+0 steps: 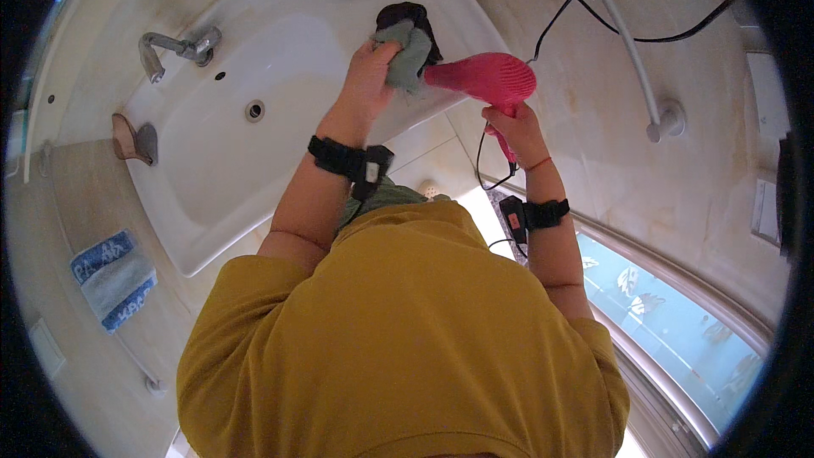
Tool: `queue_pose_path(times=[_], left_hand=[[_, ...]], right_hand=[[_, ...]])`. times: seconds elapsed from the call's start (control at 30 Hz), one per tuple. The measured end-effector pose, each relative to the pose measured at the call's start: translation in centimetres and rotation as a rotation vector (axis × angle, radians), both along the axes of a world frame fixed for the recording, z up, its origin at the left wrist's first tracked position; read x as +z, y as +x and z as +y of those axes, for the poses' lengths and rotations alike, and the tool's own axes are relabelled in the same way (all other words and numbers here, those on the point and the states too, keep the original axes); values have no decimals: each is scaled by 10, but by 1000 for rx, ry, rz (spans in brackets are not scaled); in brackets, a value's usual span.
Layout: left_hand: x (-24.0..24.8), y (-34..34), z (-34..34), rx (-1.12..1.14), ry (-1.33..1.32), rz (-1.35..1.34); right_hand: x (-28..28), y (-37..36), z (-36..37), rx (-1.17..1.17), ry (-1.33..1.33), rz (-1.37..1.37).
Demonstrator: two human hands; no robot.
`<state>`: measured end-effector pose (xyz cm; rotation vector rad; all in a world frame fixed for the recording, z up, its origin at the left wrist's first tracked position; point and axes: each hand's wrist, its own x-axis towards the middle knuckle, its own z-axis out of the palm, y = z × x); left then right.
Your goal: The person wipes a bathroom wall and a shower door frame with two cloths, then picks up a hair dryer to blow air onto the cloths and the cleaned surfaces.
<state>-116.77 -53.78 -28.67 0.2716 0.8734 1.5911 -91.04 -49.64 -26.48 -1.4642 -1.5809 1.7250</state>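
Grey-green cloth is pinched in the closed fingers of the left hand; the right hand wraps the handle of a pink hair dryer, its nozzle just beside the cloth. Beyond lie a dark bundle and a white sink. Drying seems the step in hand; the next move likely calls for steady aim and turning a fresh side nozzleward.

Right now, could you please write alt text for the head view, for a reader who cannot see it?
A person's right hand points a pink hairdryer at a grey-green cloth in their left hand, over a white sink. A dark item shows right behind the cloth; a chrome tap and a blue-and-grey towel are to the left.
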Motion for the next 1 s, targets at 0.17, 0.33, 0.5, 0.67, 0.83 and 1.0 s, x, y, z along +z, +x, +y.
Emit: queue_pose_path(times=[0.17,0.33,0.5,0.67,0.83,1.0], left_hand=[[38,45,-12,-45,353,1011],[38,27,-9,-441,317,668],[11,11,-18,-682,83,530],[-18,-6,-46,-327,51,528],[20,28,-37,-34,14,754],[42,87,-37,182,594,1765]], right_hand=[[-21,-8,-1,292,98,-145],[-9,-5,-9,312,73,64],[16,2,-24,316,-113,169],[6,20,-18,123,-252,289],[-5,-5,-31,90,-195,175],[-3,-14,-45,131,-265,352]])
